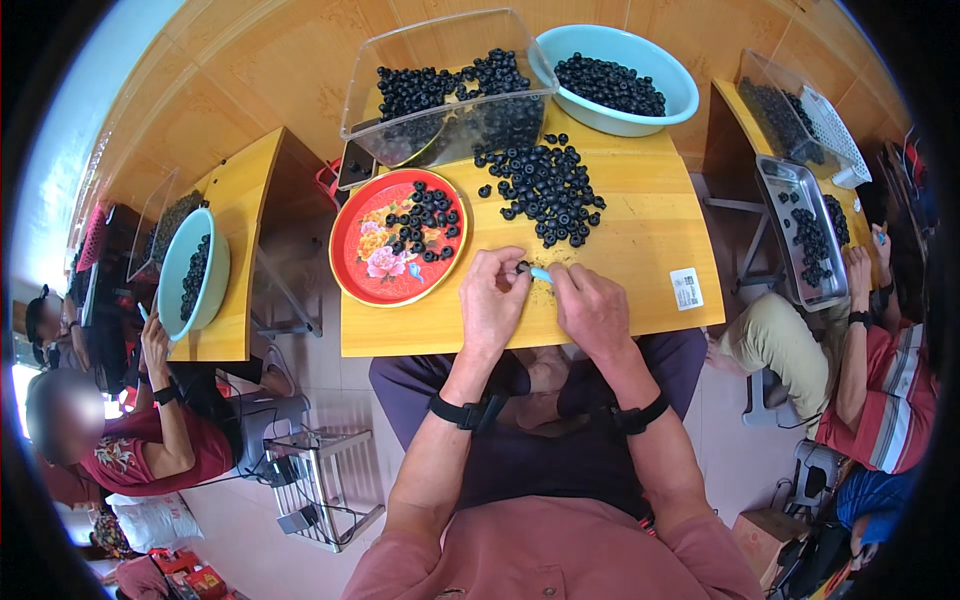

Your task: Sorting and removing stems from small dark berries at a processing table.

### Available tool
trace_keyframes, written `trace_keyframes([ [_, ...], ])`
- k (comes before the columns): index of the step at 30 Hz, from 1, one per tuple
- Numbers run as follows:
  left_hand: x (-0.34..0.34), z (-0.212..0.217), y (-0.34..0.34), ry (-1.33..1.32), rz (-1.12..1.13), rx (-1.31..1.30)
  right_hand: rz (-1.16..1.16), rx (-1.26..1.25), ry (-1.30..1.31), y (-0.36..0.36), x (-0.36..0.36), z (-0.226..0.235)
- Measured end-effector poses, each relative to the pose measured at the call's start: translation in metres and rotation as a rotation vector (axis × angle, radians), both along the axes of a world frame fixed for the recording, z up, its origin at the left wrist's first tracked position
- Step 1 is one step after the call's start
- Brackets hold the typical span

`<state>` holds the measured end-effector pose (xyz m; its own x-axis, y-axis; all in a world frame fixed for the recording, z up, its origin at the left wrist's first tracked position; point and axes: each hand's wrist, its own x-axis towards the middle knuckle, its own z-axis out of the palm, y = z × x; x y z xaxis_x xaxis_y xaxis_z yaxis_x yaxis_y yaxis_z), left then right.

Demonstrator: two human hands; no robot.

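Observation:
My left hand (pixel 492 300) pinches a small black ring-like rubber piece (pixel 522 267) between thumb and fingertips, just above the near part of the yellow table (pixel 645 230). In my right hand (pixel 597 312) is a small tool with a light blue handle (pixel 541 274), its tip up against the black piece. Dark crumbs lie on the wood around my fingertips. Beyond my hands spreads a loose pile of similar black pieces (pixel 552 190). To the left, a round red tray (pixel 352 245) with a flower print carries more of them.
At the table's back stand a clear plastic bin (pixel 450 118) and a light blue basin (pixel 683 95), both with black pieces. A phone-like dark object (pixel 356 166) lies by the tray. A white label (pixel 686 288) is at right. People sit at tables on both sides.

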<state>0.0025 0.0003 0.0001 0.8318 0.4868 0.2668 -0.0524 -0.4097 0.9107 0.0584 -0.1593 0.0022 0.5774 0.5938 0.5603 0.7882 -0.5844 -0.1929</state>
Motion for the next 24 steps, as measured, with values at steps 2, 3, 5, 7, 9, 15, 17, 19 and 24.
trace_keyframes([
  [2, -0.001, 0.002, -0.001, 0.028, -0.011, 0.006, 0.005, 0.016, -0.003, 0.000, 0.000, 0.000],
  [3, -0.001, 0.002, -0.001, 0.026, -0.009, 0.001, 0.005, 0.016, -0.003, 0.000, 0.000, 0.000],
  [5, -0.001, 0.004, -0.002, 0.025, -0.009, -0.004, -0.004, 0.015, 0.000, 0.000, 0.000, -0.001],
  [7, -0.001, 0.006, -0.002, 0.035, -0.024, 0.006, -0.004, 0.019, 0.009, 0.000, 0.000, 0.000],
  [9, -0.001, 0.000, 0.000, 0.037, -0.026, -0.059, 0.001, 0.026, 0.016, 0.001, 0.000, 0.000],
  [15, 0.000, -0.003, -0.003, 0.007, -0.042, -0.242, -0.008, 0.031, 0.057, 0.001, 0.002, 0.000],
  [17, 0.000, -0.006, -0.002, -0.033, -0.037, -0.295, -0.147, -0.035, 0.078, 0.002, 0.003, -0.002],
  [19, -0.001, -0.009, 0.001, -0.064, -0.002, -0.310, -0.153, -0.041, 0.076, 0.004, 0.003, -0.002],
  [24, -0.004, -0.001, 0.002, -0.108, 0.040, -0.106, -0.128, -0.017, 0.049, 0.005, 0.004, -0.008],
])
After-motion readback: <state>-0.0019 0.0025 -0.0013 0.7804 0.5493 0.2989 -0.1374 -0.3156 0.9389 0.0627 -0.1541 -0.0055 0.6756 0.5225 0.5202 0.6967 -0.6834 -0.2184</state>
